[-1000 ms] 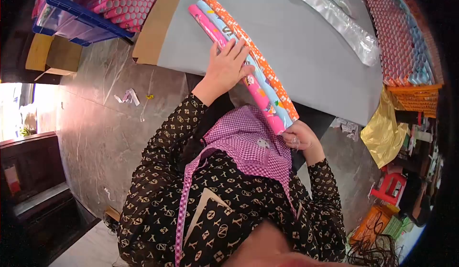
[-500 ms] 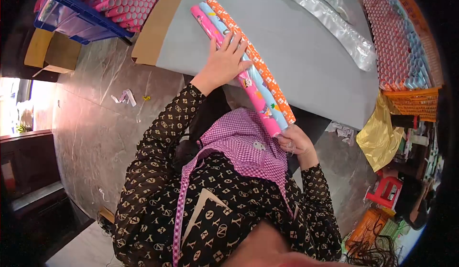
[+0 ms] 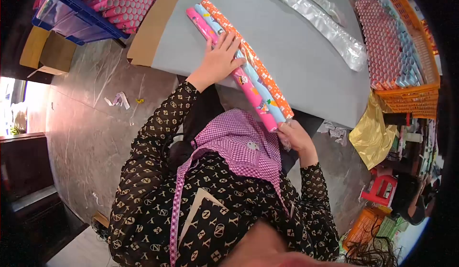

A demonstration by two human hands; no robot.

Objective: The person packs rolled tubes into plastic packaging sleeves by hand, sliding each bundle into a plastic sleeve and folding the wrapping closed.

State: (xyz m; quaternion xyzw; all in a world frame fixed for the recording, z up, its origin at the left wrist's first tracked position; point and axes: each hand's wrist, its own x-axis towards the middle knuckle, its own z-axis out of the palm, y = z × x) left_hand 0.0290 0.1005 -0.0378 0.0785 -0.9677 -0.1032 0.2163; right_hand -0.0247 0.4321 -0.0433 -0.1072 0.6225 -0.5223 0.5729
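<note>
Three rolls of wrapping paper lie side by side, slanting over the table's near edge: a pink roll (image 3: 251, 91), a light blue roll (image 3: 262, 89) and an orange roll (image 3: 262, 67). Clear shiny plastic seems to cover them. My left hand (image 3: 219, 62) rests flat across their middle, fingers stretched out over the pink and blue rolls. At the near end, beyond the table edge, my right hand (image 3: 297, 136) is closed on bunched clear plastic (image 3: 287, 145) beside the roll ends. Its fingertips are partly hidden.
Silvery plastic sleeves (image 3: 315, 16) lie across the grey table (image 3: 191, 40). On the right stands an orange basket (image 3: 406, 95) packed with rolls, near gold foil (image 3: 373, 131) and a red stool (image 3: 381, 190). A blue crate (image 3: 86, 16) of pink rolls stands at left.
My right hand has turned and risen slightly at the roll ends, with its fingers now nearer the blue and orange rolls. The whole view has shifted a little; my left hand stays on the rolls.
</note>
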